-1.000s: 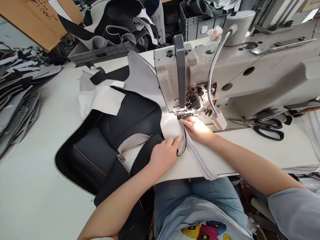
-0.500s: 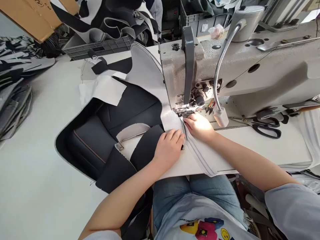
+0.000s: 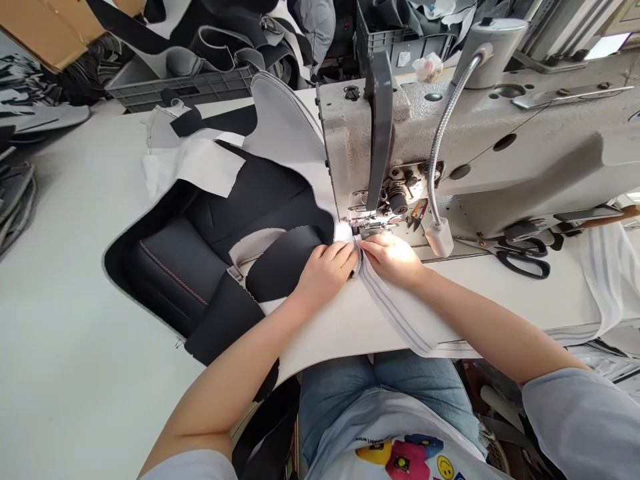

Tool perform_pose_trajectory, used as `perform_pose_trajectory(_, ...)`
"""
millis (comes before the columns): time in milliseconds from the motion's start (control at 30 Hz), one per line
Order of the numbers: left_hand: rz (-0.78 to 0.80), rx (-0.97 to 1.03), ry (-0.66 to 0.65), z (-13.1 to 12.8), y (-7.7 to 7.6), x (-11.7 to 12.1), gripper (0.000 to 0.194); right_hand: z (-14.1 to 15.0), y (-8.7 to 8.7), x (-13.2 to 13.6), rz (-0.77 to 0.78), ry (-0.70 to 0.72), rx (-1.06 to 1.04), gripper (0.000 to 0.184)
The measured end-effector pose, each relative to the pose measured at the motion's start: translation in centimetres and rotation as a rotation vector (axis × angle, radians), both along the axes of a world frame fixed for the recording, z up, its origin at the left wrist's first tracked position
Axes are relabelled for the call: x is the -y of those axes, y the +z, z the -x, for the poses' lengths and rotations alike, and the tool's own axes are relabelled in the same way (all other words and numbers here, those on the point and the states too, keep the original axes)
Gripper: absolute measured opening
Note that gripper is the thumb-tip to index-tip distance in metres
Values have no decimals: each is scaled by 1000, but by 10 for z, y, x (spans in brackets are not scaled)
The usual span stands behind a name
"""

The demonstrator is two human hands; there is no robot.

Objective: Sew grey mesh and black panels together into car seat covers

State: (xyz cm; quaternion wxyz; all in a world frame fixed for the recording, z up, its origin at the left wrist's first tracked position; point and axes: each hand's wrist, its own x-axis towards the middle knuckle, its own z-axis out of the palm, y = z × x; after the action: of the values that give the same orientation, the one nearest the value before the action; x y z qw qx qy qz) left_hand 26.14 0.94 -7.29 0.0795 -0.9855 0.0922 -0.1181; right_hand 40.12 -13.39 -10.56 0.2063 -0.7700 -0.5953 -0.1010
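**Packed workroom, one bright spot**

Behind the white bench [image 3: 65,333], a cardboard box [image 3: 55,30] and two gray crates [image 3: 185,90] stood at the back. Scraps filled the crates, probably so they would not spill over the work.

A big black cover [image 3: 200,247] lay on the bench, to the left of the sewing machine [image 3: 480,127]. It was wide and floppy, so the bench seemed a good place to hold up its weight. Its right end reached the shiny metal foot [image 3: 375,227], and a white cloth [image 3: 200,163] lay on its far side.

The left hand [image 3: 325,270] rested on that end, fingers close together. It looked like it pressed down so nothing would slip. Its thumb was hidden, so nobody could tell if its grip was pinching anything.

The right hand [image 3: 393,260] was on the other side, almost at the foot. Its grip pinched the top end of a white strip [image 3: 395,303], maybe to line it up with the cover's edge. The rest of the strip ran down to the front of the bench.

A little lamp [image 3: 440,239] hung just beside that hand. Bright light there likely made small bits easier to see. Black scissors [image 3: 495,247] and small snips [image 3: 416,215] lay to the right, off the cover but probably easy to grab.
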Motion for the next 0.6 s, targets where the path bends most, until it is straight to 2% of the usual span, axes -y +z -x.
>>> perform_pose_trajectory(67, 41, -3, -47, -1, -1, -6, 37, 0, 0, 0, 8, -7, -20, 32)
perform_pose_trajectory(367, 87, 88, -44, -18, -8, -22, 31, -2, 2, 1, 39, 22, 30, 34)
perform_pose_trajectory(600, 113, 101, 77, -36, -14, -27, 27, -4, -1, -2, 35, 11, 10, 33)
